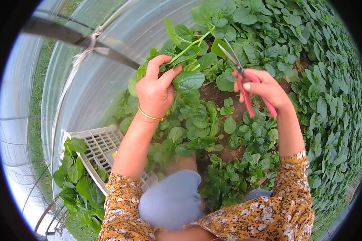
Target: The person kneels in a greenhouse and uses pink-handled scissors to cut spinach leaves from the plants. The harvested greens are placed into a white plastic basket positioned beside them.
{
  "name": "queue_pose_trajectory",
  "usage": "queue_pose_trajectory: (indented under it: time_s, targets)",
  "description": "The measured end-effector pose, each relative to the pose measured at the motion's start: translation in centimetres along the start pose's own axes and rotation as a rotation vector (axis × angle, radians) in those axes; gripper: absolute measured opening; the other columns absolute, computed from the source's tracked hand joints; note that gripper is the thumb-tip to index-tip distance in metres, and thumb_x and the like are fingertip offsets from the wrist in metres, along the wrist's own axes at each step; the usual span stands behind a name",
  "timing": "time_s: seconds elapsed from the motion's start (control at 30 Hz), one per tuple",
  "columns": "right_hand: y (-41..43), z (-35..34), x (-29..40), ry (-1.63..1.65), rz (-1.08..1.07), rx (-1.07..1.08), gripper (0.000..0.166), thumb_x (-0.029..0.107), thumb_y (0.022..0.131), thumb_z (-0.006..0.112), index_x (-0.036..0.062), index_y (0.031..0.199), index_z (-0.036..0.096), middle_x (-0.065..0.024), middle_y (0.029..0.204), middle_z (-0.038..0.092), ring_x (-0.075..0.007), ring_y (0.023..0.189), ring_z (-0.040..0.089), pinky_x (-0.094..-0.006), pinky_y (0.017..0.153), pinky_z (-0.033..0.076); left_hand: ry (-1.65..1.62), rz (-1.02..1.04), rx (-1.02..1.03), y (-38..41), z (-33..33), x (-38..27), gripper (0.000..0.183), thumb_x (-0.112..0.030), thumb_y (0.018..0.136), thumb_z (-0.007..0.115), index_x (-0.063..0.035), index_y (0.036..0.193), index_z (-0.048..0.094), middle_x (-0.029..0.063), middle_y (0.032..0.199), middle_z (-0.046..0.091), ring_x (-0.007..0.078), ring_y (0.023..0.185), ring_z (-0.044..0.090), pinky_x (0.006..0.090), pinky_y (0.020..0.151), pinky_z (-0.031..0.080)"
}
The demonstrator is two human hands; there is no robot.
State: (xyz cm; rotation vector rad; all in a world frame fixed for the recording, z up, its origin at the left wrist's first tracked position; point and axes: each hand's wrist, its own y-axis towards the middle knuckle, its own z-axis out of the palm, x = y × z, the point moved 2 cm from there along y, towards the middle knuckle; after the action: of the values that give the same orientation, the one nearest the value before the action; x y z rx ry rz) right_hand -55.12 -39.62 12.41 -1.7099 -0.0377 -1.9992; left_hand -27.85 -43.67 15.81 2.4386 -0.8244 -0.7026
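Observation:
Between the thumb and fingers of my left hand [157,82] is a green leafy stem [193,44], which slants up and to the right. More broad leaves [188,81] hang around those fingers, and I cannot tell how many stems are held. My right hand [262,87] grips a pair of scissors [239,67] with red handles. Their metal blades are slightly apart and point up and left, close to the leaves at the stem's far end. Low leafy plants [200,117] grow from brown soil [211,92] below both hands.
A pale plastic crate [101,144] with slatted sides stands left of my left forearm, with picked leaves [81,180] in it. Clear plastic sheeting [87,90] and a dark pole [117,55] rise on the left. A dense leafy bed [331,99] fills the right. Another crate [355,185] shows at the far right.

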Motion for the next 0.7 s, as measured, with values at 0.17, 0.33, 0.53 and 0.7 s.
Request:
queue_pose_trajectory:
  time_s: [0.17, 0.33, 0.53, 0.7]
  targets:
    - [-8.3, 6.6, 6.7, -0.167, 0.064, 0.168, 0.049, 0.018, 0.081, 0.064, -0.0053, 0.122, 0.049, -0.0077, 0.092, 0.058, -0.0153, 0.075, 0.06, -0.0255, 0.045, 0.051, 0.092, 0.124, -0.077, -0.6, -10.8, -7.0, 0.017, -0.003, 0.065, 0.07, -0.0105, 0.08, 0.069, 0.0055, 0.101, 0.063, 0.018, 0.06, 0.06, 0.0273, 0.048, 0.046]
    - [-11.1, 16.1, 13.0, -0.418, 0.077, 0.425, 0.044, 0.019, 0.081, 0.066, -0.0034, 0.116, 0.052, -0.0054, 0.087, 0.056, -0.0126, 0.067, 0.057, -0.0241, 0.044, 0.046, 0.206, 0.049, -0.109, -6.5, -23.3, -11.1, 0.012, -0.004, 0.066, 0.07, -0.0083, 0.077, 0.067, 0.0086, 0.103, 0.063, 0.0193, 0.064, 0.063, 0.0277, 0.049, 0.048]
    - [-11.5, 31.5, 18.6, -0.747, -0.027, 0.72, 0.019, 0.02, 0.082, 0.062, 0.0035, 0.085, 0.053, -0.0006, 0.062, 0.05, -0.009, 0.044, 0.047, -0.0245, 0.041, 0.04, 0.425, -0.034, -0.235, -16.4, -36.0, -13.8, 0.017, 0.0, 0.065, 0.073, -0.0047, 0.081, 0.069, 0.011, 0.105, 0.061, 0.0142, 0.053, 0.054, 0.0249, 0.044, 0.041]
    - [-9.1, 45.4, 17.8, -0.942, -0.204, 1.02, 0.023, 0.021, 0.081, 0.062, 0.0001, 0.081, 0.054, -0.0048, 0.059, 0.053, -0.0127, 0.047, 0.052, -0.0287, 0.046, 0.043, 0.678, -0.167, -0.27, -25.0, -43.9, -15.5, 0.016, -0.008, 0.066, 0.067, -0.0071, 0.081, 0.067, 0.0103, 0.104, 0.063, 0.0193, 0.065, 0.064, 0.0257, 0.05, 0.049]
